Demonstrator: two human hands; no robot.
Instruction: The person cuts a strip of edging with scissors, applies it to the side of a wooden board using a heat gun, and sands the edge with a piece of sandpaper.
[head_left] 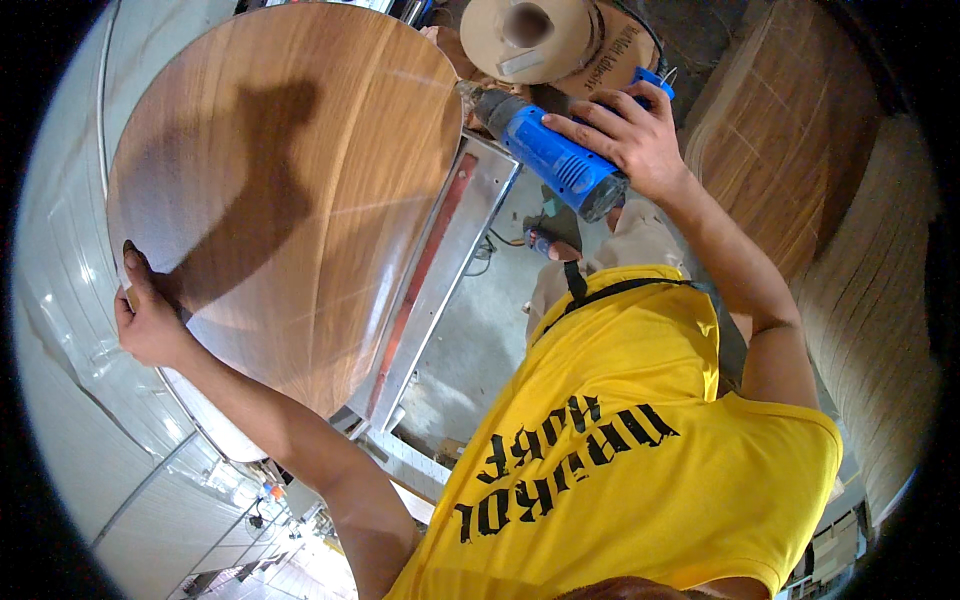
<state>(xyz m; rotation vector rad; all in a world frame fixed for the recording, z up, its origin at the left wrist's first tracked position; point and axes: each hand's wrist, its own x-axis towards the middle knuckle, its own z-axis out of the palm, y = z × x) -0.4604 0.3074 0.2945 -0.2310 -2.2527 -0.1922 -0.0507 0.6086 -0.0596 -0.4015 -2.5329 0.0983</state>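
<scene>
My right hand [640,140] is wrapped round a blue heat gun [555,150]. Its dark nozzle points left and meets the right edge of a round wood-grain tabletop [390,170]; whether it touches the edge I cannot tell. On the far left, my left hand [155,315] grips the tabletop's rim, thumb up along the edge and the other fingers partly hidden. A dark shadow of an arm and hand falls across the tabletop's face.
Beyond the heat gun lie a tan roll [480,45] and a brown cardboard piece [620,50]. A metal rail with a red strip [425,270] runs beneath the tabletop's right side. More wood-grain panels [780,140] stand on my right. Cables [485,255] lie on the grey floor.
</scene>
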